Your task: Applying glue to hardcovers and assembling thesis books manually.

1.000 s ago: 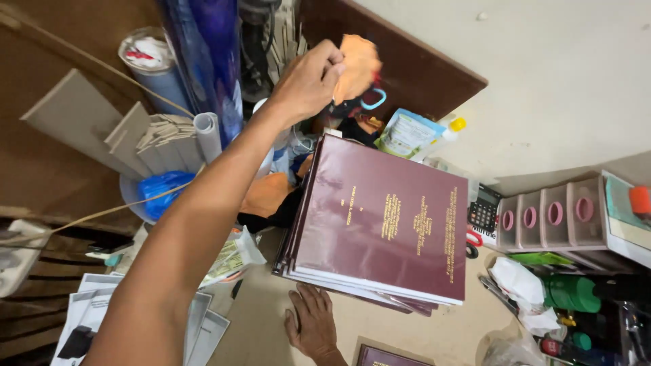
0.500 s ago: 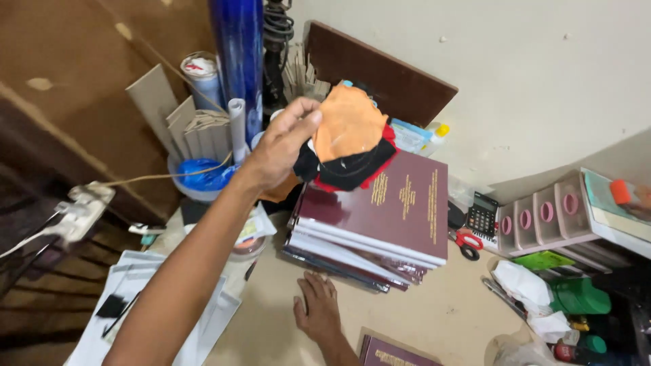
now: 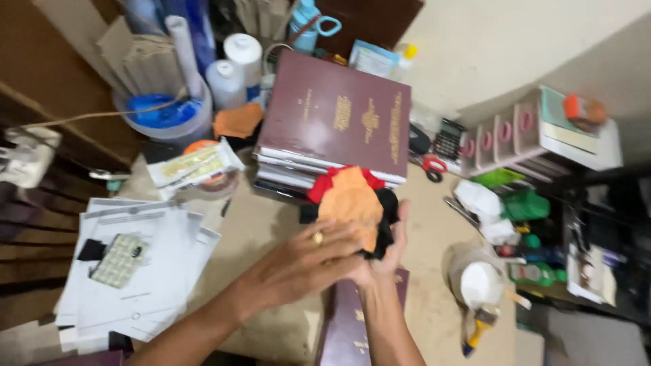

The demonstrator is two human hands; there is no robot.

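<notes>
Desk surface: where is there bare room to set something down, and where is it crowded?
Bare tabletop lies between the loose paper sheets, the maroon book stack and the hands. Another patch lies between the stack and the white tub. Back left and right edge are crowded.

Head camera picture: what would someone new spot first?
First, the orange, red and black cloth bundle held between the left hand and right hand in the middle. Just behind it sits a stack of maroon hardcover books with gold lettering, and white paper sheets lie at the left.
</notes>
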